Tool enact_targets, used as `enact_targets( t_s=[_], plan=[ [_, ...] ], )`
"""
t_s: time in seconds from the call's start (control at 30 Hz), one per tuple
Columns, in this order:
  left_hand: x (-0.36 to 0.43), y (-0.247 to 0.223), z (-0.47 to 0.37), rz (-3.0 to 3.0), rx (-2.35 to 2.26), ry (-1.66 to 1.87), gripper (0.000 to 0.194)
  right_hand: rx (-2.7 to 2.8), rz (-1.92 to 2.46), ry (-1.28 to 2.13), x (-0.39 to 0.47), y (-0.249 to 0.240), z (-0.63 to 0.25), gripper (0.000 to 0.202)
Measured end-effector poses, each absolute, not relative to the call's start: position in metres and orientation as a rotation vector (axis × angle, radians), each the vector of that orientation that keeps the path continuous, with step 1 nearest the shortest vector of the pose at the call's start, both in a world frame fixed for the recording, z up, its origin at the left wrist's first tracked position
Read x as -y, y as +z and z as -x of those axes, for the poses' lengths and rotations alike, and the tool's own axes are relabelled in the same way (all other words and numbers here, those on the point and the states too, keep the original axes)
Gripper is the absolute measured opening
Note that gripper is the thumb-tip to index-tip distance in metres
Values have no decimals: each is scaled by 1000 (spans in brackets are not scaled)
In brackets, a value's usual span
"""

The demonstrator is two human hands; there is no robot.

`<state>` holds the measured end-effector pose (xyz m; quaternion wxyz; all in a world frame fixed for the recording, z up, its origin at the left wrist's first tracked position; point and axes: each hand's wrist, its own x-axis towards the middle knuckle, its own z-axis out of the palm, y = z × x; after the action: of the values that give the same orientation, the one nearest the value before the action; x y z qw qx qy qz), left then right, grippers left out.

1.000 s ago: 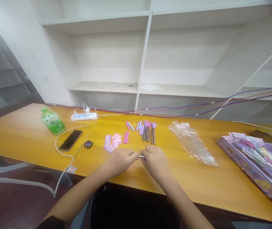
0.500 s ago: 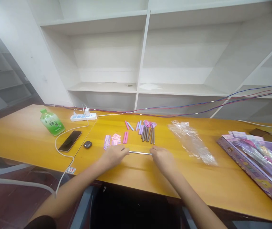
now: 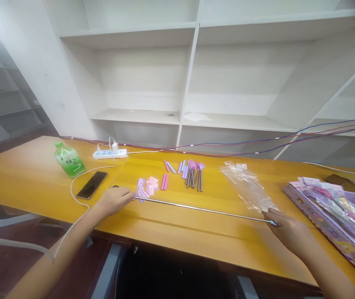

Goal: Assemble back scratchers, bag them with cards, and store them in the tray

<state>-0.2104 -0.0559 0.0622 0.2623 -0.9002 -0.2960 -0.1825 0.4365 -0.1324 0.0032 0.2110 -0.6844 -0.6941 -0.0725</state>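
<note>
The fingers of the left hand (image 3: pixel 117 201) are closed in a pinch on the left end of a thin metal rod (image 3: pixel 200 208), beside some printed cards (image 3: pixel 151 186); how the thumb is set cannot be told. From there the rod is held just above the table (image 3: pixel 180 228), roughly parallel to its near edge, with a shadow cast below it. In front of the middle of the rod, toward the far edge, pink sticks (image 3: pixel 164 182) and metal-handled pieces with pink heads (image 3: pixel 196 174) are laid out. The right end, tipped in pale blue, is gripped by the bent fingers of the right hand (image 3: pixel 286 232), near a clear plastic bag (image 3: pixel 242 182) and a purple tray (image 3: pixel 320 232) set at the right edge.

The rod is judged to be light and smooth, stiff along its length but easily bent if pressed sideways at the middle. It is best taken at its two ends, as is done here, with the pull kept in line and the slick metal pinched firmly.
</note>
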Motion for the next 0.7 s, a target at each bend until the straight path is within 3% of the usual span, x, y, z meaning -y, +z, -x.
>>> enact_targets(
  t_s=[0.1,0.27,0.57,0.7],
  plan=[
    [59,68,210,2401,847,-577,23,1970,1900,31,140,12,-436,38],
    [60,78,205,2300,980,-647,32,1712,2099,63,146,24,-437,57],
    [56,66,199,2416,968,-577,40,1344,2282,26,128,26,-440,46],
    [52,58,150,2463,1057,-627,47,1389,2212,-136,108,36,-367,41]
  ],
)
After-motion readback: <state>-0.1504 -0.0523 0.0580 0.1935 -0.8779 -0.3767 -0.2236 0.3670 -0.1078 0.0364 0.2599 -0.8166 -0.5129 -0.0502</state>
